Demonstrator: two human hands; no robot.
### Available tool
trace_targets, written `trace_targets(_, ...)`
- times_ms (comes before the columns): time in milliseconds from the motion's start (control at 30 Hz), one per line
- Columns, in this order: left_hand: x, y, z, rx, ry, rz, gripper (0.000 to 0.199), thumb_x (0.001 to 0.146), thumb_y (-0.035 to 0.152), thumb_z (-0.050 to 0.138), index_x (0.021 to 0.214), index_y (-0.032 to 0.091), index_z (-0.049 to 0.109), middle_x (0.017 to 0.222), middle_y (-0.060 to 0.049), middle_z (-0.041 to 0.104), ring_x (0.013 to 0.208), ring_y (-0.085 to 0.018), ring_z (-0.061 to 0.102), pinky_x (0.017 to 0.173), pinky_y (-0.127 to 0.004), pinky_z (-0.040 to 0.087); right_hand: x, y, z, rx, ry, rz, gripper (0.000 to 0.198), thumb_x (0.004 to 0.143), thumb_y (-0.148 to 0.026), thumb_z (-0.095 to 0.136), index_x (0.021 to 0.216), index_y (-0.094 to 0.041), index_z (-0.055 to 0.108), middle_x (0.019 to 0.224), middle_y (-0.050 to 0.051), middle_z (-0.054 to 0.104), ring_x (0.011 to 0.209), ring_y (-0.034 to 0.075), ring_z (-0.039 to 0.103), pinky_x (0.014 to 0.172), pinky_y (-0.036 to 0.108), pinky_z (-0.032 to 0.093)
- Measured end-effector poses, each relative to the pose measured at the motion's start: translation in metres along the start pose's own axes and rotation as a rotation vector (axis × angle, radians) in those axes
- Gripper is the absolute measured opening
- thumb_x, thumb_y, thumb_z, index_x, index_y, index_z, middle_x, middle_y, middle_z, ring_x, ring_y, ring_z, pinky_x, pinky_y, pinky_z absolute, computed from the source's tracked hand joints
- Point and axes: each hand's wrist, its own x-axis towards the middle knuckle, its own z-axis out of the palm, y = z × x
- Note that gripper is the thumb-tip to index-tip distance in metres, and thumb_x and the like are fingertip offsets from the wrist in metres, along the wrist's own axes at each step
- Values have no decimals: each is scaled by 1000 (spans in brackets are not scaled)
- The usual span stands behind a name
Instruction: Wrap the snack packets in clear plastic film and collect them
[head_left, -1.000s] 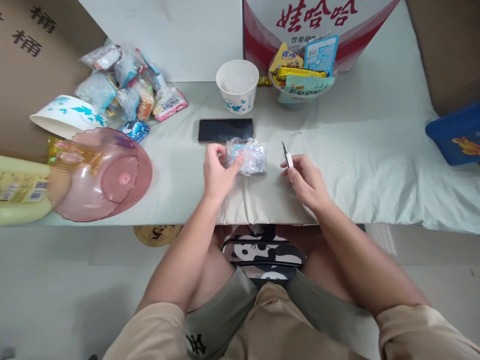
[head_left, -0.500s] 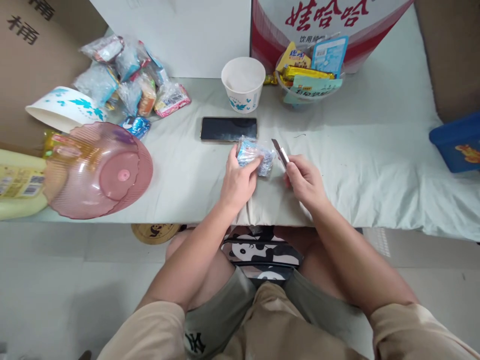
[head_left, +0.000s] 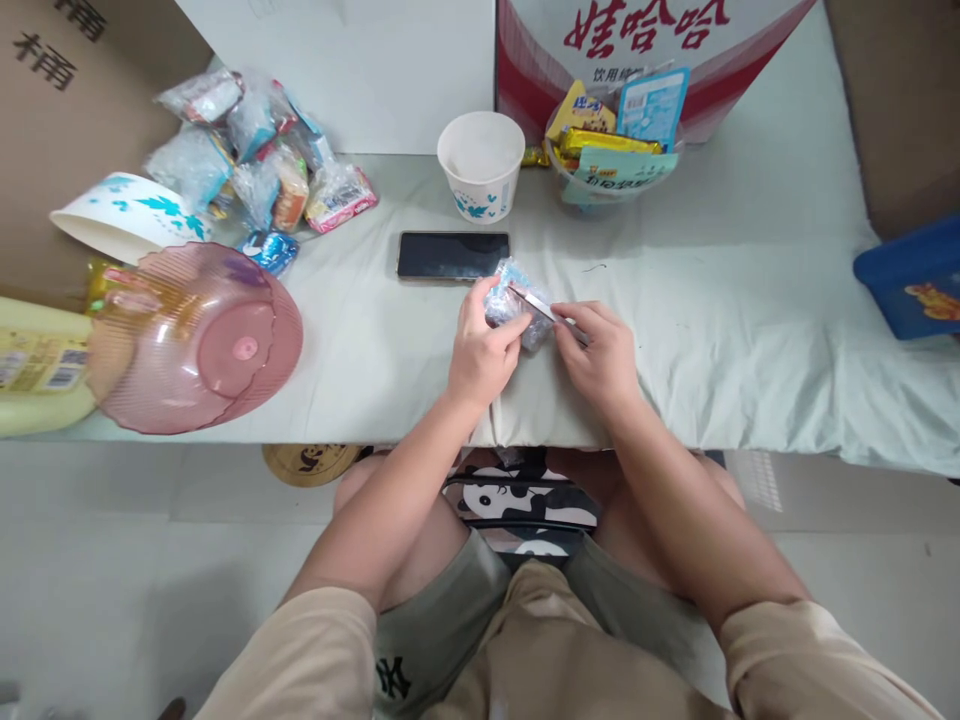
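A small packet in clear plastic wrap (head_left: 504,278), with blue print showing, is gripped in my left hand (head_left: 484,345) near the table's front edge. My right hand (head_left: 602,352) is closed around a utility knife (head_left: 534,302). The knife's blade points left and lies over the wrapped packet; whether it has pierced the plastic I cannot tell. Just behind the packet lies a black phone (head_left: 453,256), and past it stands a white paper bucket (head_left: 481,165) with blue leaf print.
Wrapped snack packets (head_left: 259,150) are piled at the back left, beside a tipped paper bucket (head_left: 127,215) and a pink plastic bowl (head_left: 259,345). A clear bowl (head_left: 611,195) of snacks stands before the red-and-white carton (head_left: 517,70). A blue bin (head_left: 915,275) is at the right.
My right hand has moved left and swung the knife's blade from beside the packet to over it. My left hand has turned the packet slightly.
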Motion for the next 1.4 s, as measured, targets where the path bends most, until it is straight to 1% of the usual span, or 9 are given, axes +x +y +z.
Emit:
trace_targets(133,1,-3,-2,94,3,65,20,87,18,65,105,24,73,137,-11,55,137,-31,52,121,-51,43,1,4,-1,-10,-24,29,29,95,-31,54,109,-20,78,106,12,76,88,25,72,85,41,57)
trace_targets(400,0,-6,-3,146,11,77,5,84,19,71,79,20,70,136,-10,46,137,-32,48,122,-53,41,4,1,-1,24,-68,-34,30,96,-32,55,110,-24,80,108,10,76,99,26,73,90,40,57)
trace_targets(633,1,-4,-3,153,2,48,8,82,13,70,78,20,67,134,-11,46,135,-32,48,113,-50,49,-8,15,-43,-115,-153,2,29,94,-32,56,104,-25,82,105,9,77,85,25,73,76,40,56)
trace_targets(700,1,-2,-4,125,-23,11,7,82,14,69,84,21,67,135,-12,46,134,-33,49,106,-47,54,-12,27,-59,-173,-141,35,27,91,-31,58,102,-24,82,102,9,77,81,24,72,74,40,56)
trace_targets(867,6,3,-12,28,-27,-104,44,76,12,71,119,23,64,132,-11,54,119,-28,57,80,-34,59,-14,52,-78,-298,-30,141,25,87,-30,60,102,-22,78,104,12,76,85,28,71,78,47,56)
trace_targets(1033,9,3,-14,-198,-9,-248,10,81,26,70,90,21,68,107,-8,66,97,-23,63,57,-26,49,-12,43,-67,-366,84,91,29,87,-25,56,110,-22,73,118,16,73,116,37,66,99,59,47)
trace_targets(1200,10,9,-16,-560,5,-522,21,78,36,72,90,24,58,90,-3,66,70,-15,62,41,-22,29,-12,20,-42,-77,-108,-169,58,86,-28,56,143,-19,55,129,15,69,122,33,63,102,52,49)
trace_targets(1333,14,6,-28,-531,162,-549,25,74,26,68,94,27,54,83,0,61,65,-12,61,40,-22,22,-9,20,-40,-65,-121,-101,33,87,-20,48,108,-24,74,85,7,67,86,25,66,84,46,53)
trace_targets(1400,16,1,-36,-472,229,-542,25,73,22,64,95,27,54,80,1,58,62,-11,57,40,-22,23,-7,24,-47,-59,-54,-38,25,86,-20,49,86,-24,74,82,6,62,79,23,64,78,44,54)
